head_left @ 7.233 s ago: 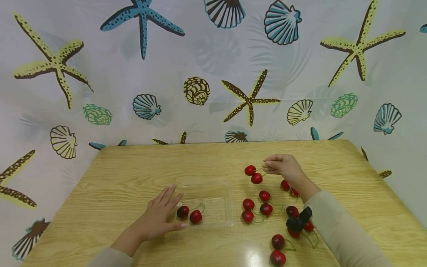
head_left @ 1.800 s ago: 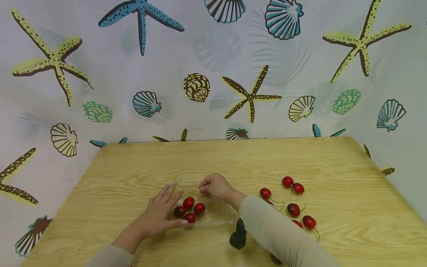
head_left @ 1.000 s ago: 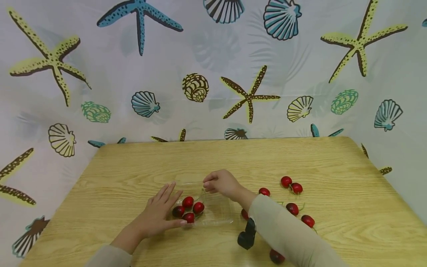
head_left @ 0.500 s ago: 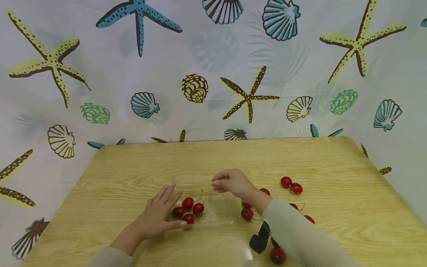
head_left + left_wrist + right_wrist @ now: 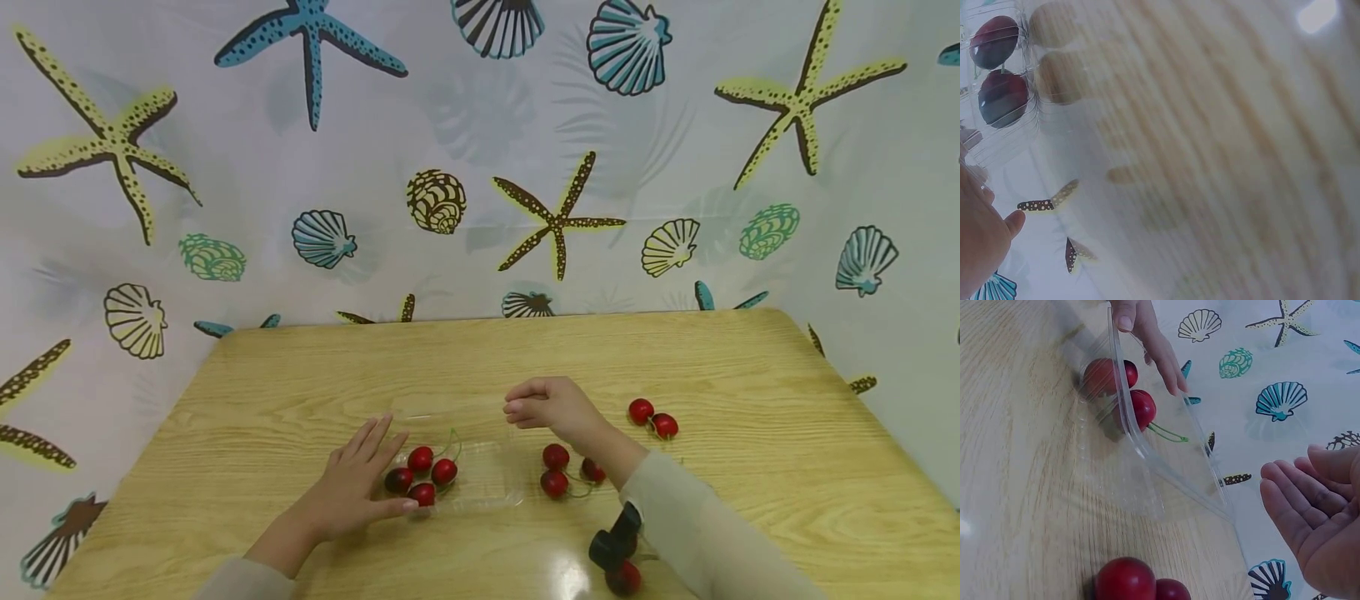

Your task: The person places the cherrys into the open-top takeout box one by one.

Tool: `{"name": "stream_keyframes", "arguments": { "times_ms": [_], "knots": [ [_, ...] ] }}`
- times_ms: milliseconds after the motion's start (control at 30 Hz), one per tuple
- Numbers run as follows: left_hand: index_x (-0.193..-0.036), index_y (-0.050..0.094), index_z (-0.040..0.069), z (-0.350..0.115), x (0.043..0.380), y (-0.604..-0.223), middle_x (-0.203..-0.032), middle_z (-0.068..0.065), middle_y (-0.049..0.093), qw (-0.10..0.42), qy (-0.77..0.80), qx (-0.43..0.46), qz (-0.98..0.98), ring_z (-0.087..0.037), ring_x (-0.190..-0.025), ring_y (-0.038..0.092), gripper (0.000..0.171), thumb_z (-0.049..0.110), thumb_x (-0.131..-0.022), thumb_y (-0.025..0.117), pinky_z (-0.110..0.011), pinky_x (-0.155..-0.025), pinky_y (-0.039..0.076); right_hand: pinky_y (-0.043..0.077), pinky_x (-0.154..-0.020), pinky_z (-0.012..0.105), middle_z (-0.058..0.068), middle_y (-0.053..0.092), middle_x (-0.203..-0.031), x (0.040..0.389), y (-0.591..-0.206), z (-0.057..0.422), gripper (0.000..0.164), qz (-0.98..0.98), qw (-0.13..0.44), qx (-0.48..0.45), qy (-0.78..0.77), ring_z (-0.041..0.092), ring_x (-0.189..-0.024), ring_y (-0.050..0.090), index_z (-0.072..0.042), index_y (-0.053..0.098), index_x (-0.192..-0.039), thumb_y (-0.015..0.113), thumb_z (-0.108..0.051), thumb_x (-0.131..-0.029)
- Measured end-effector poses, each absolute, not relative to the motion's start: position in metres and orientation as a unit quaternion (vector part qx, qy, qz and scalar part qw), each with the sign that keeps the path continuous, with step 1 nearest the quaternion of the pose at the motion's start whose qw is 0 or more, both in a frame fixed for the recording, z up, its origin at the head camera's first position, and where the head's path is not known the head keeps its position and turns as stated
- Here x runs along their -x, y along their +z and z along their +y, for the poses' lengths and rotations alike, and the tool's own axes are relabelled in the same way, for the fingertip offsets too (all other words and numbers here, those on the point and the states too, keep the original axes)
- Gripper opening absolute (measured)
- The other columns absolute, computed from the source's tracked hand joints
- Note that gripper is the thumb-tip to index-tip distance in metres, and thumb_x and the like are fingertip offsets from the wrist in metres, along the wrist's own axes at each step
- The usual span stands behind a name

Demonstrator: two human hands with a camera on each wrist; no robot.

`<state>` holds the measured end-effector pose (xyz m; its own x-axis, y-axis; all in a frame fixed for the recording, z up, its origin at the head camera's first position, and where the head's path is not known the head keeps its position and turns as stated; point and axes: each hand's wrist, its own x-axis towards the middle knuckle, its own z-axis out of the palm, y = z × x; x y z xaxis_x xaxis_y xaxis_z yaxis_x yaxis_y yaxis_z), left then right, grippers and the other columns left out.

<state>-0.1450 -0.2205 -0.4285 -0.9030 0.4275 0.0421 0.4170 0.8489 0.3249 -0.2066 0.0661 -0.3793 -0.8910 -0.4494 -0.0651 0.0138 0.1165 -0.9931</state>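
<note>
A clear plastic container [image 5: 487, 483] sits on the table, with several red cherries [image 5: 444, 472] on stems in its left part. My left hand [image 5: 356, 483] lies along the container's left side, fingers spread and thumb near the front edge. In the left wrist view its thumb [image 5: 1015, 222] shows beside the clear wall. Above the container's back right corner is my right hand [image 5: 558, 410], its fingers loosely bent and holding nothing. The right wrist view shows the right palm [image 5: 1335, 544] bare, facing the container, with the green stems [image 5: 1169, 432] inside.
Right of the container lie loose cherries [image 5: 555, 457] on stems. A joined pair [image 5: 641, 411] rests farther back, and another cherry [image 5: 624, 577] is near the front, partly behind the black wrist camera [image 5: 615, 542]. A shell-patterned cloth [image 5: 480, 275] hangs behind the wooden table [image 5: 315, 367].
Earlier my right hand held a cherry pair by its stems; that pair is now in the container beside the first. The right hand has released it and moved right. The left hand stayed.
</note>
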Motion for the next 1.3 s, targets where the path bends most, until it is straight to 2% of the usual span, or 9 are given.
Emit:
{"name": "stream_keyframes", "arguments": {
  "times_ms": [333,567,933,1300],
  "knots": [
    [-0.137,0.025,0.009,-0.221,0.145,-0.429,-0.143,-0.011,0.005,0.015,0.167,-0.221,0.961,-0.033,-0.128,0.002,0.086,0.063,-0.074,0.047,-0.064,-0.087,0.015,0.046,-0.076,0.035,0.021,0.06,-0.097,0.205,-0.381,0.085,0.026,0.722,0.164,0.138,-0.658,0.024,-0.085,0.06,0.014,0.051,-0.103,0.051,-0.005,-0.086],
    [-0.137,0.025,0.01,-0.221,0.145,-0.429,-0.144,-0.01,0.004,0.015,0.169,-0.219,0.961,-0.033,-0.128,0.003,0.085,0.063,-0.074,0.048,-0.065,-0.086,0.016,0.045,-0.076,0.036,0.027,0.057,-0.1,0.201,-0.381,0.095,0.028,0.712,0.161,0.139,-0.669,0.026,-0.086,0.06,0.017,0.048,-0.105,0.05,-0.004,-0.087],
    [-0.137,0.025,0.01,-0.221,0.145,-0.43,-0.144,-0.009,0.004,0.019,0.172,-0.216,0.961,-0.032,-0.128,0.003,0.086,0.064,-0.074,0.047,-0.065,-0.086,0.015,0.042,-0.08,0.042,0.025,0.058,-0.099,0.196,-0.381,0.108,0.028,0.708,0.161,0.136,-0.674,0.026,-0.087,0.059,0.017,0.049,-0.105,0.049,-0.005,-0.087],
    [-0.137,0.025,0.011,-0.222,0.145,-0.429,-0.144,-0.009,0.005,0.02,0.181,-0.216,0.959,-0.033,-0.128,0.003,0.085,0.062,-0.074,0.049,-0.066,-0.085,0.015,0.043,-0.08,0.039,0.02,0.059,-0.099,0.192,-0.38,0.126,0.031,0.736,0.152,0.122,-0.649,0.025,-0.089,0.059,0.011,0.051,-0.106,0.052,-0.013,-0.087]
  ]
}}
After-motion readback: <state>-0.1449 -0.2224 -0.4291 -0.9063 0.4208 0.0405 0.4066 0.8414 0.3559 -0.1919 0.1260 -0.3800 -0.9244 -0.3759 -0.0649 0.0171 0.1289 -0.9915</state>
